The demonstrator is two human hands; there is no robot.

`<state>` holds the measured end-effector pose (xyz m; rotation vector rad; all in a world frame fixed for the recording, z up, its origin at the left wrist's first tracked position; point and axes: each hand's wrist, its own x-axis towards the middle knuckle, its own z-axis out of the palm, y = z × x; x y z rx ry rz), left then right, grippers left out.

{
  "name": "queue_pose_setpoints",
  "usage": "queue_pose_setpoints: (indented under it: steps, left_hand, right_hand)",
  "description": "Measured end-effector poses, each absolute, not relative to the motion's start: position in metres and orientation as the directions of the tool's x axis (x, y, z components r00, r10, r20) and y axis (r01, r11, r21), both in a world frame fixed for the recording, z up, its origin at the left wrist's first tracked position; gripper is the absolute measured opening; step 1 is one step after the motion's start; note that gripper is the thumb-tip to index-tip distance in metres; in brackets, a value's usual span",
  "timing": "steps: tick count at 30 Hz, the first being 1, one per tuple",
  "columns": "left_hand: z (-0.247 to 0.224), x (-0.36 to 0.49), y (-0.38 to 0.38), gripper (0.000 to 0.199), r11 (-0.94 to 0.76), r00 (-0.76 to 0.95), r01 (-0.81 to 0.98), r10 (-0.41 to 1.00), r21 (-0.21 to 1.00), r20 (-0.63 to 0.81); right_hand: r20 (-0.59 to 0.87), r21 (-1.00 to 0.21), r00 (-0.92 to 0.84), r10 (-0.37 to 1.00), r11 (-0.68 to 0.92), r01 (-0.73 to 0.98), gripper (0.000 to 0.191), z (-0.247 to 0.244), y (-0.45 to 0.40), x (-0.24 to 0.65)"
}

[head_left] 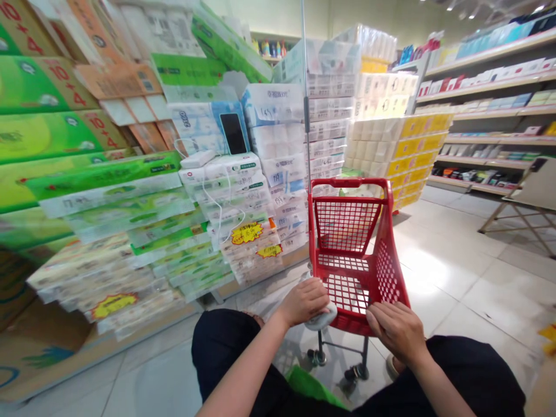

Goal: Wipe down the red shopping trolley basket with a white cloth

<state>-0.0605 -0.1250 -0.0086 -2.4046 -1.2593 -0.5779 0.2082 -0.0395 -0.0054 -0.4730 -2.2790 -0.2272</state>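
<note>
A small red shopping cart [347,249] with latticed plastic panels stands between my knees, its handle bar [351,182] on the far side. My left hand [306,301] is closed over a white cloth [324,317], which lies against the cart's left near corner. The fingertips on the cloth are partly hidden. At the near right corner, my right hand [397,327] has its fingers curled round the red rim. Under the basket, a grey metal frame with black wheels [356,372] rests on the tiles.
Stacks of packaged tissue [278,168] fill the left side. A phone [233,133] leans there, beside a white device with a cable. Yellow-sided packs [417,156] stand behind the cart. Shelves [490,113] and a folding chair [532,188] are at right. Something green [310,385] lies below me.
</note>
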Motion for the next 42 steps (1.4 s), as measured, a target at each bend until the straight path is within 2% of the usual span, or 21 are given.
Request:
queue_pose_setpoints:
  steps: [6, 10, 17, 21, 24, 32, 36, 42]
  left_hand:
    - [-0.017, -0.009, -0.122, 0.022, -0.240, 0.224, 0.970, 0.792, -0.047, 0.568]
    - [-0.022, 0.026, -0.115, 0.022, -0.149, 0.129, 0.989, 0.807, -0.012, 0.576]
    - [-0.015, -0.026, -0.129, 0.024, -0.323, 0.325, 0.942, 0.800, -0.094, 0.504]
    - [-0.013, -0.065, -0.139, 0.019, -0.274, 0.298, 0.953, 0.785, -0.127, 0.544]
    - [-0.008, -0.069, -0.140, 0.021, -0.275, 0.295, 0.954, 0.800, -0.118, 0.522]
    - [-0.004, -0.007, -0.125, 0.032, -0.219, 0.221, 0.974, 0.860, -0.058, 0.460]
    - [-0.008, 0.003, -0.123, 0.033, -0.271, 0.274, 0.960, 0.855, -0.071, 0.441]
    - [-0.010, -0.051, -0.135, 0.028, -0.353, 0.357, 0.931, 0.825, -0.094, 0.438]
  right_hand:
    - [0.645, 0.054, -0.697, 0.312, 0.892, 0.449, 0.026, -0.006, -0.033, 0.190]
    - [0.601, 0.022, -0.716, 0.355, 0.888, 0.459, 0.027, -0.010, -0.037, 0.179]
    - [0.635, 0.053, -0.700, 0.327, 0.885, 0.462, 0.018, -0.011, -0.039, 0.186]
    - [0.617, 0.047, -0.700, 0.361, 0.870, 0.491, 0.019, -0.009, -0.037, 0.189]
    - [0.579, 0.040, -0.710, 0.402, 0.855, 0.517, 0.023, -0.009, -0.038, 0.187]
    - [0.569, 0.036, -0.689, 0.449, 0.823, 0.566, 0.025, -0.012, -0.048, 0.179]
    - [0.556, 0.038, -0.708, 0.436, 0.837, 0.545, 0.025, -0.011, -0.050, 0.179]
    - [0.548, 0.025, -0.717, 0.431, 0.848, 0.530, 0.027, -0.007, -0.049, 0.179]
